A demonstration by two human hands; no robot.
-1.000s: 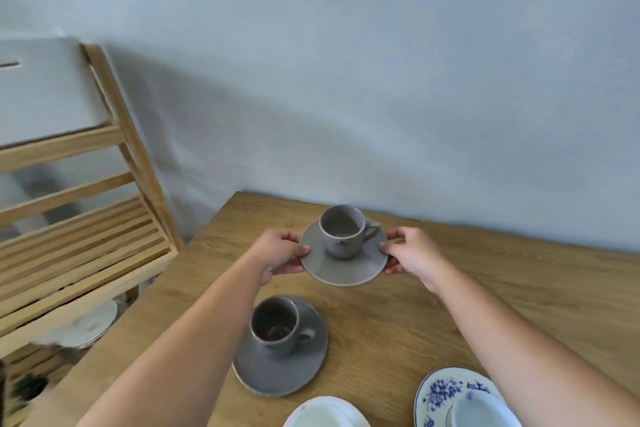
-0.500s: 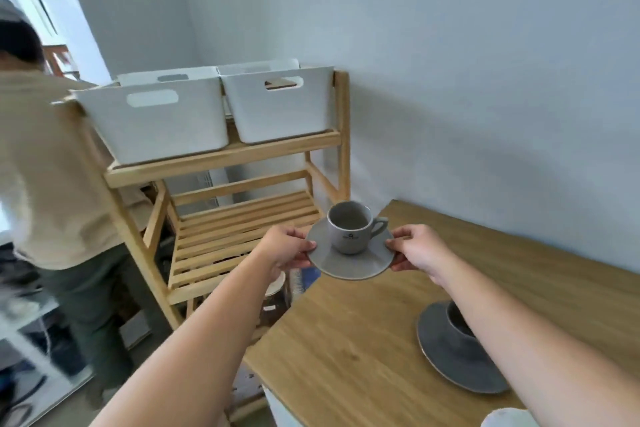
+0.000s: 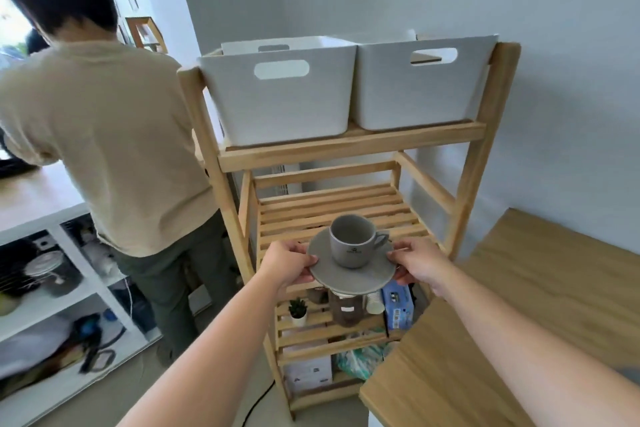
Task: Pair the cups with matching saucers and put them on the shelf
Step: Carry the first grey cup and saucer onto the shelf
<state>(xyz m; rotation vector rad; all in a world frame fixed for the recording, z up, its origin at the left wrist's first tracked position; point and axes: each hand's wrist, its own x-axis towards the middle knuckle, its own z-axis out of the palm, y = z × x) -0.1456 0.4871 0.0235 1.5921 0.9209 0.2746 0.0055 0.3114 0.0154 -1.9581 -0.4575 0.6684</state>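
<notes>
A: Item one, centre of frame, slightly low?

B: Round matte grey ceramic saucer [image 3: 351, 272], held level in the air. Upright on it, a matching grey ceramic cup [image 3: 350, 241], handle to the right of frame, small dark mark on its front.

A: Who has it?

B: Left hand [image 3: 288, 264] clamped on the saucer's left rim, thumb on top; right hand [image 3: 417, 262] clamped on the right rim likewise. Both bare forearms run up from the bottom edge.

A: Position against the furniture?

B: In front of the slatted middle tier of a pale wooden open shelf unit [image 3: 349, 146], at the tier's front edge; whether the saucer touches the slats, cannot tell.

A: Remaining stock on the unit?

B: Top tier: two white plastic bins [image 3: 284, 100] with slot handles, side by side. Lower tier, partly hidden below the saucer: small green potted plant [image 3: 298, 310], dark glass jar [image 3: 348, 312], blue box [image 3: 398, 308]. Bottom tier: a white box and a crumpled bag, details unclear.

A: Surroundings?

B: Light wooden tabletop [image 3: 519, 305], lower right of frame. Left of frame, a person in a beige top [image 3: 104, 142], back turned, beside white shelving [image 3: 59, 284]
</notes>
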